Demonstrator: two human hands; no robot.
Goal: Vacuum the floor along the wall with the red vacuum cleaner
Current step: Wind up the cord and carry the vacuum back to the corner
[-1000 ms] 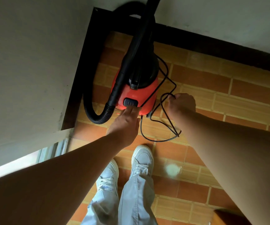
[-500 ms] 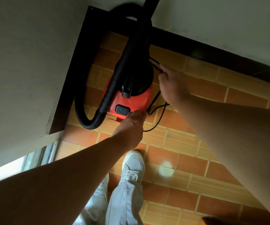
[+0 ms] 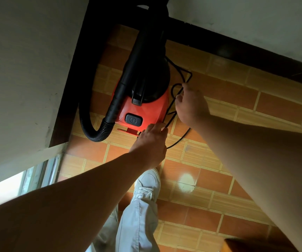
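The red vacuum cleaner [image 3: 146, 110] stands on the tiled floor in the corner between two walls, its black top and tube pointing away from me. A ribbed black hose [image 3: 99, 131] loops off its left side. The thin black power cord [image 3: 179, 140] lies in loops to its right. My left hand [image 3: 151, 142] reaches the vacuum's near right corner, fingers curled on the cord where it leaves the body. My right hand [image 3: 190, 104] pinches a loop of the cord beside the vacuum.
White walls with a dark skirting board [image 3: 237, 46] run along the left and the far side. A window frame [image 3: 37, 171] sits low on the left. My shoe [image 3: 148, 184] and trouser leg stand just behind the vacuum. A wooden corner [image 3: 244, 244] shows bottom right.
My left hand has left the power button and moved to the cord at the vacuum's right corner. My right hand lifted the cord up beside the vacuum, then drew it slightly back.
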